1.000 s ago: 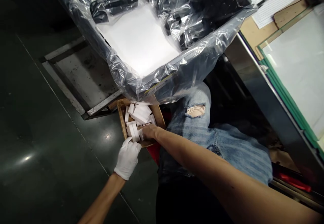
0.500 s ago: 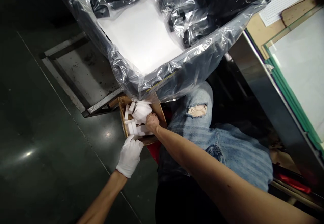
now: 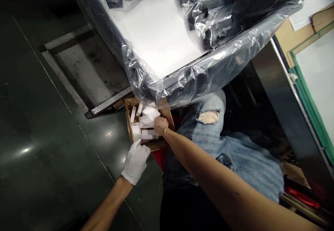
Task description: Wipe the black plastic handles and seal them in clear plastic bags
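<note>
Hand, left (image 3: 135,163), white-gloved: forearm rising from below, fingers mostly curled at the near edge of a cardboard box (image 3: 128,121), seemingly to steady it, any grip unclear. White blocks (image 3: 149,134): loose inside the box, whose walls keep them together. Hand, right (image 3: 161,125), bare: arm slanting in from lower right, knuckles up, fingers bent beside the blocks, any hold hidden.
</note>
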`<state>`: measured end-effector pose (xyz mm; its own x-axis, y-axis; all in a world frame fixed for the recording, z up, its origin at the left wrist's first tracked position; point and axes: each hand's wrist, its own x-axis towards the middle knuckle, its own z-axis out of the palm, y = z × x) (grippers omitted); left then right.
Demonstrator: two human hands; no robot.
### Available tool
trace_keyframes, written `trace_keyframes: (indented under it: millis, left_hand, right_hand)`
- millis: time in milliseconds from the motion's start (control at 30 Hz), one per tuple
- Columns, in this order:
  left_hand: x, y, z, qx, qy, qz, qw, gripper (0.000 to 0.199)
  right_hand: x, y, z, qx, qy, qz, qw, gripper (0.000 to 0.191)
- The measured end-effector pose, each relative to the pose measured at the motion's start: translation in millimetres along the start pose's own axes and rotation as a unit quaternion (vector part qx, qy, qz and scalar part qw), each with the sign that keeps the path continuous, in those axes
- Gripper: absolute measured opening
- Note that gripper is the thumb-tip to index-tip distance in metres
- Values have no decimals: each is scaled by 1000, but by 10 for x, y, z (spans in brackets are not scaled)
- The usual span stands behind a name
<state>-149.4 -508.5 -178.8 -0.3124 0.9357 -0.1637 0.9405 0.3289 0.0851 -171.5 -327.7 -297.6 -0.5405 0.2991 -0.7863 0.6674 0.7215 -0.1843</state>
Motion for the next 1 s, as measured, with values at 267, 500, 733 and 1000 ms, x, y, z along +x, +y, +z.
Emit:
trace_keyframes:
  millis: [267,500,733,1000]
  left_hand:
    - [-48,-10,155,-11,15,-9,1000,27]
    - [-22,85,31,4,8,-9,1000,28]
    - [-17,89,31,6,13,-9,1000,31]
    - [-25,75,73,-7,17,-13,1000,28]
  right_hand:
    - [-263,-44,-67,-14,38,-4,999,37]
    - [-407,-162,-129,9,109,-173,979,44]
    - [-207,-116,-147,46,43,-190,980,35]
    - [-187,-153,-231,61,21,-138,988,32]
